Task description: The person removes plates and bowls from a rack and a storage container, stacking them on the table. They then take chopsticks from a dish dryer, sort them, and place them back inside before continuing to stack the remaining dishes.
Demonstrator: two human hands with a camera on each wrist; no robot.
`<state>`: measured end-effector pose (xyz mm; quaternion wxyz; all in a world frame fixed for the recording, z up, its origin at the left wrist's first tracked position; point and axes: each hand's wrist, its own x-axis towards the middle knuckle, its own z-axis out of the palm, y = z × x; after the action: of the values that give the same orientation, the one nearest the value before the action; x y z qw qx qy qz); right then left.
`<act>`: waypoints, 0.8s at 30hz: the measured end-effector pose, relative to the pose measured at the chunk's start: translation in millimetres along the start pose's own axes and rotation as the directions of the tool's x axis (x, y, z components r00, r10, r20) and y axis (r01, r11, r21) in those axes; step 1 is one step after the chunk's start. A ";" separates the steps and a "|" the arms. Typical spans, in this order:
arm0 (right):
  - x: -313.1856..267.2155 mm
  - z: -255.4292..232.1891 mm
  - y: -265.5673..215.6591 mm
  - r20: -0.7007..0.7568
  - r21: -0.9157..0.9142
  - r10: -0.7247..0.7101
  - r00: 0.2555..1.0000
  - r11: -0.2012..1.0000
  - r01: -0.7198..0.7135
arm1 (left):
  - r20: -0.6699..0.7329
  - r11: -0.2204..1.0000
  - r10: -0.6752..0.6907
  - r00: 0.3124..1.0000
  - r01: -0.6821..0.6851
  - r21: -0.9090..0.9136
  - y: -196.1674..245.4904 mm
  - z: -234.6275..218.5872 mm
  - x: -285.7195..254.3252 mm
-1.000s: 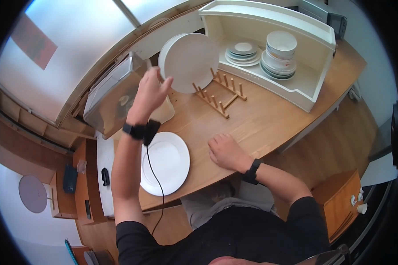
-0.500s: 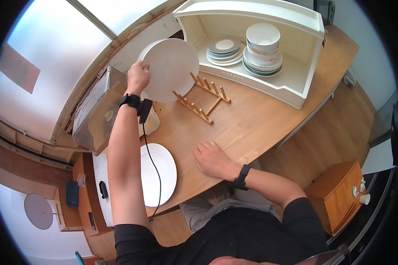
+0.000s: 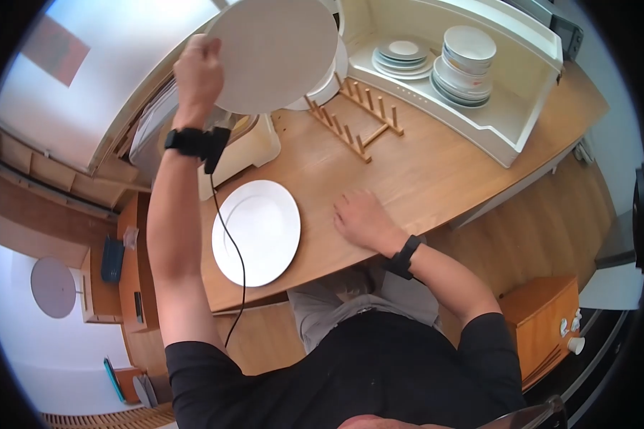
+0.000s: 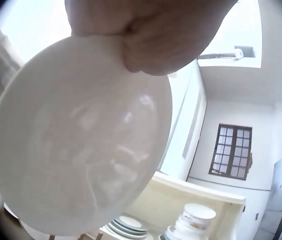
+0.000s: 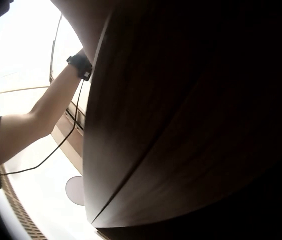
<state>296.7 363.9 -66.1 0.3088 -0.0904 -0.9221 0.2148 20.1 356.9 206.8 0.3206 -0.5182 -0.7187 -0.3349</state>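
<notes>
My left hand [image 3: 199, 75] grips the rim of a large white plate [image 3: 279, 53] and holds it up, tilted, over the back left of the table. In the left wrist view the plate's shiny face [image 4: 81, 135] fills much of the picture below the fingers. Partly hidden behind it, another white plate [image 3: 328, 91] stands at the end of a wooden peg rack [image 3: 376, 134]. A large white plate [image 3: 257, 232] lies flat near the table's front left. My right hand [image 3: 367, 223] rests on the table near the front edge, loosely curled and holding nothing.
An off-white open cabinet [image 3: 436, 104] at the back holds stacked small plates [image 3: 402, 50] and a pile of bowls [image 3: 469, 44]. A cream-coloured bin [image 3: 261, 146] stands at the left. A black cable [image 3: 230, 236] hangs from the left wrist across the flat plate.
My left hand has closed on the rim of the front plate at the rack and raised it up and leftward, uncovering the plate behind. The right hand stays on the table.
</notes>
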 end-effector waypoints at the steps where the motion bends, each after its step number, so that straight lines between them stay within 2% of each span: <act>1: 0.8 -0.1 -0.8 -0.004 0.009 0.004 1.000 1.000 -0.004 | -0.043 1.000 -0.027 0.999 0.028 0.013 -8.9 -17.4 -4.0; 4: 2.1 -1.4 -2.5 0.004 -0.012 0.007 1.000 1.000 -0.007 | -0.017 0.979 -0.152 0.988 0.149 -0.142 -31.9 -70.7 -48.1; 5: 2.5 -3.4 -4.5 0.005 -0.021 0.004 1.000 1.000 -0.004 | 0.056 0.945 -0.253 0.966 0.259 -0.201 -34.5 -85.9 -69.6; 6: 3.2 -4.8 -6.2 0.007 -0.028 -0.002 1.000 1.000 0.002 | 0.131 0.895 -0.346 0.929 0.369 -0.250 -39.4 -99.1 -93.7; 8: 3.9 -5.7 -8.4 0.038 -0.059 0.007 0.999 0.998 -0.004 | 0.315 0.698 -0.510 0.800 0.599 -0.392 -76.6 -113.3 -151.1; 11: 3.7 -3.5 -7.4 0.051 -0.072 -0.005 0.999 0.997 0.009 | 0.389 0.499 -0.662 0.641 0.764 -0.409 -103.8 -120.5 -233.4; 12: 3.5 -2.4 -7.3 0.048 -0.073 -0.012 0.999 0.997 0.016 | 0.395 0.443 -0.706 0.589 0.801 -0.402 -107.9 -122.4 -254.8; 15: 4.3 -1.3 -9.2 0.052 -0.082 -0.009 0.999 0.997 0.013 | 0.454 0.386 -0.750 0.481 0.876 -0.290 -131.3 -130.4 -300.5; 19: 5.9 -0.1 -10.3 0.053 -0.076 0.000 0.999 0.997 0.004 | 0.480 0.325 -0.761 0.438 0.896 -0.302 -151.1 -127.2 -327.9; 21: 5.2 0.0 -10.8 0.035 -0.075 -0.009 0.999 0.997 0.012 | 0.513 0.277 -0.750 0.418 0.902 -0.330 -146.0 -123.3 -326.1; 24: 4.4 -1.4 -12.6 0.032 -0.102 0.005 0.999 0.995 -0.002 | 0.566 0.223 -0.734 0.376 0.920 -0.321 -161.0 -105.5 -329.6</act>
<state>293.7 354.5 -57.1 0.2887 -0.1042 -0.9365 0.1696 -37.6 57.9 -23.3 -0.2033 -0.1609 -0.7737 -0.5781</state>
